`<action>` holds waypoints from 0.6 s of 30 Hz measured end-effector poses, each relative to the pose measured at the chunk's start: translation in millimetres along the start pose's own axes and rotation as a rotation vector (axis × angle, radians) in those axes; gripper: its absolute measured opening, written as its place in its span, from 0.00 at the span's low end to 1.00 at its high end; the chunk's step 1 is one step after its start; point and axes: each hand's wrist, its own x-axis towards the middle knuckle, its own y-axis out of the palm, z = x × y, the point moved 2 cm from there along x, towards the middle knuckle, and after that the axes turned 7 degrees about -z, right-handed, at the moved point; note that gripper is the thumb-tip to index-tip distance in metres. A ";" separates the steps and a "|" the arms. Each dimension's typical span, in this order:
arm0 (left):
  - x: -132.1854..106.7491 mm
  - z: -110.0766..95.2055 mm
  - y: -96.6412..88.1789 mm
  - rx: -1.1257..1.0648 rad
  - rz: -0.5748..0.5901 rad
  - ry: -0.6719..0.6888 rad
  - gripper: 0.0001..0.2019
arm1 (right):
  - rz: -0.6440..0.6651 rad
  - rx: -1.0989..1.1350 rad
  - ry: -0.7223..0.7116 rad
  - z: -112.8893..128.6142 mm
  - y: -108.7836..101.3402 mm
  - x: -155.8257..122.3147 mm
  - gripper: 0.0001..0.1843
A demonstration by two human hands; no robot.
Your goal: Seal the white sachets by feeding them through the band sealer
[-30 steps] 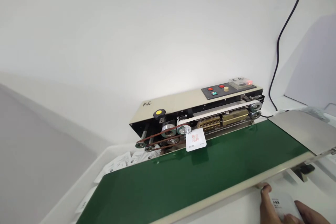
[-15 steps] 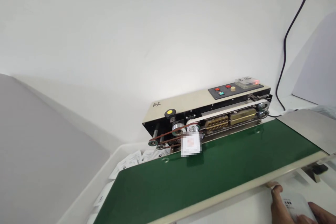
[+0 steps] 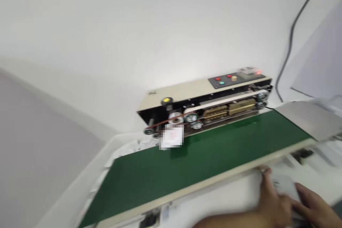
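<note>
My left hand (image 3: 272, 199) reaches in from the bottom middle, its thumb up by the near edge of the green conveyor belt (image 3: 203, 160). Its fingers are closed on a white packet (image 3: 285, 185) lying on the white table. My right hand (image 3: 316, 203) lies against the packet's right side, smeared by motion. Another small white packet (image 3: 171, 137) hangs upright in the sealing machine (image 3: 203, 101), near its left end, over the belt.
The sealer has red and teal buttons and a lit red lamp (image 3: 258, 72) on top. A white bin (image 3: 107, 149) holding sealed packets sits at the belt's left end. A metal plate (image 3: 307, 117) lies at the right end. A black cable (image 3: 291, 35) runs down the wall.
The packet in the sealer has travelled left along the belt. The view swung and blurred. My left forearm has come into sight, with both hands still at the white packet.
</note>
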 end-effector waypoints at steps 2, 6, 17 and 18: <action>0.5 -0.5 1.5 -0.055 0.001 0.025 0.40 | 0.045 0.058 0.038 23.1 0.9 -5.7 0.18; 3.9 -1.0 4.1 -0.168 0.059 0.088 0.38 | 0.004 0.268 0.106 28.3 3.5 -10.3 0.20; 10.0 7.2 5.2 -0.221 0.133 0.043 0.33 | -0.217 0.465 0.236 16.6 -24.4 -32.0 0.23; 11.8 10.1 4.4 -0.207 0.134 0.028 0.33 | -0.253 0.454 0.224 20.1 -33.7 -34.8 0.23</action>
